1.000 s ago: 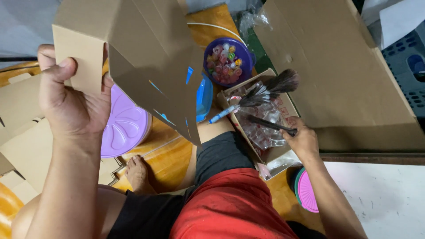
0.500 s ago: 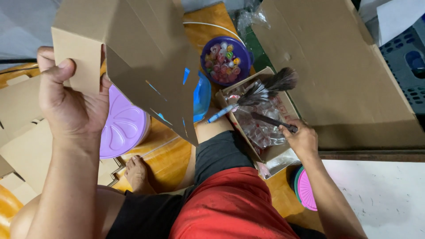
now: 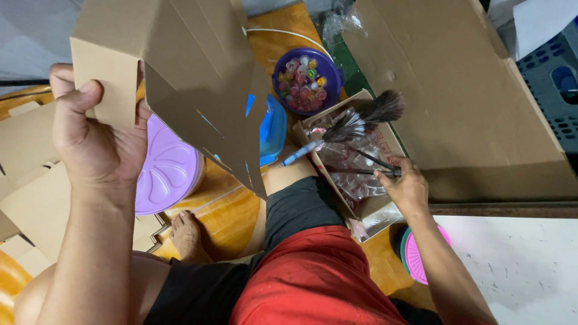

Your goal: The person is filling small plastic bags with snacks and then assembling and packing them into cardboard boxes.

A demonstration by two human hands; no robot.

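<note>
Cardboard fills most of the view. The left hand (image 3: 99,141) is clenched on one flap of a folded carton (image 3: 180,90), thumb over the outer face, and holds it raised so that its loose panels hang down toward the knee. Below that hand lie a purple lid (image 3: 165,171) and flat cardboard scraps (image 3: 27,198); past the hanging panels, a blue tub (image 3: 271,129) shows only in part.

The right hand (image 3: 406,189) is closed round the thin dark stems of some brushes (image 3: 361,120), whose feathery heads fan out beyond the knuckles. They lie in a small box (image 3: 376,213) lined with clear wrap. Beyond that box sits a purple bowl (image 3: 307,75) of coloured sweets, and a pink lid (image 3: 418,256) lies by the wrist.

Risks, as I judge them: the carton is gripped by a single flap, so it could swing or slip from the thumb, and its hanging corner may knock the tub or the bowl and scatter the sweets. The carton also hides much of what lies under the left hand. On the right, the stems are slim, so they could twist in the fist, and the soft heads may catch on the wrap or the box edge and bend.
</note>
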